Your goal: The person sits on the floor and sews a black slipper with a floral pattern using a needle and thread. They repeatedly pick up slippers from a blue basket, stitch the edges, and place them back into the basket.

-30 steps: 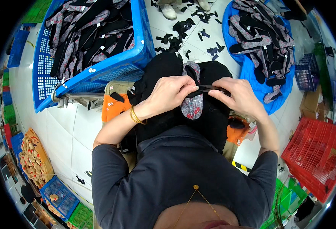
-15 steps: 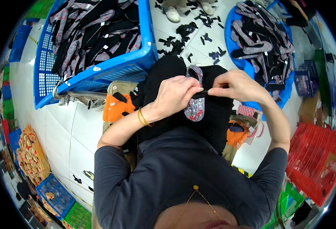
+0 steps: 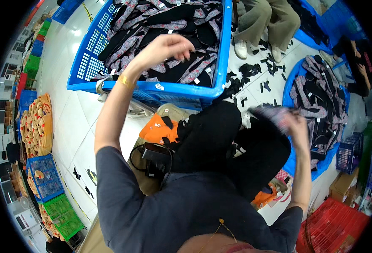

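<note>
My left hand hovers over the large blue crate, its fingers loosely bent and apart, with nothing visible in them. The crate is heaped with long, round-ended fabric pieces, grey floral on some faces and black on others, several with small white tags. Out to the right, above my black-clad knee, my right hand grips one such floral fabric piece. Both that piece and the fingers are smeared by motion. Beyond it lies a round blue container piled with similar pieces.
Black scraps litter the floor near another person's shoes. An orange cloth with black bits lies by my left thigh, near a small black box. A red crate stands at lower right. A second person sits far right.
My hands were together over my lap on a floral piece; now they are apart. The left has swung up over the crate, the right has carried a piece rightward. The view has shifted left.
</note>
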Tool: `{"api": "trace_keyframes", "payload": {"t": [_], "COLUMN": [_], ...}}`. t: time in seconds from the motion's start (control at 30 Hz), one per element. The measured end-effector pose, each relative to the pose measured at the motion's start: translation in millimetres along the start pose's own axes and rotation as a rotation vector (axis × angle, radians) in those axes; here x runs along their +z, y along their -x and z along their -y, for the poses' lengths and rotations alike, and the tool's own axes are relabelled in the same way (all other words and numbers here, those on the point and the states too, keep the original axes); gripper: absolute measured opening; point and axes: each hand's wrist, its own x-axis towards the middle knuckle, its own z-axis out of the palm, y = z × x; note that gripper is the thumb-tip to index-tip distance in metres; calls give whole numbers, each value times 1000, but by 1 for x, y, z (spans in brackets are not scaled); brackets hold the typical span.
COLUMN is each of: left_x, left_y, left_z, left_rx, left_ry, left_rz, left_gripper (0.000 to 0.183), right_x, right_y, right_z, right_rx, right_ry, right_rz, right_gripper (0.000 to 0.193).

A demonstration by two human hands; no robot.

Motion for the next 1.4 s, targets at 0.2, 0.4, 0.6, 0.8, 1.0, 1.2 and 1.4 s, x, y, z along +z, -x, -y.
{"api": "trace_keyframes", "payload": {"t": [0.2, 0.4, 0.6, 0.8, 1.0, 1.2, 1.4], "left_x": [-21, 17, 72, 39, -34, 60, 187], "left_y": [-114, -127, -128, -122, -162, -77, -27], "left_z": [203, 388, 354, 316, 123, -98, -117], "left_rx": [-475, -657, -787, -653, 117, 385, 771], "left_ry": [-609, -824, -781, -405, -260, 15, -270], "left_rz": [510, 522, 290, 173, -612, -449, -348], "left_gripper": [42, 39, 66, 60, 52, 46, 47], "right_x": [-147, -95, -58, -28, -14, 23, 25], "right_y": [-50, -29, -17, -45, -23, -6, 31], "right_z": [-6, -42, -108, -89, -46, 48, 102], "right_rx": [-476, -265, -41, 29, -103, -459, -845], "right_ry": [-400, -392, -488, -484, -240, -289, -176], "right_rz": [-816, -590, -578, -496, -158, -121, -144], "right_gripper": [19, 26, 19, 20, 32, 45, 72]}}
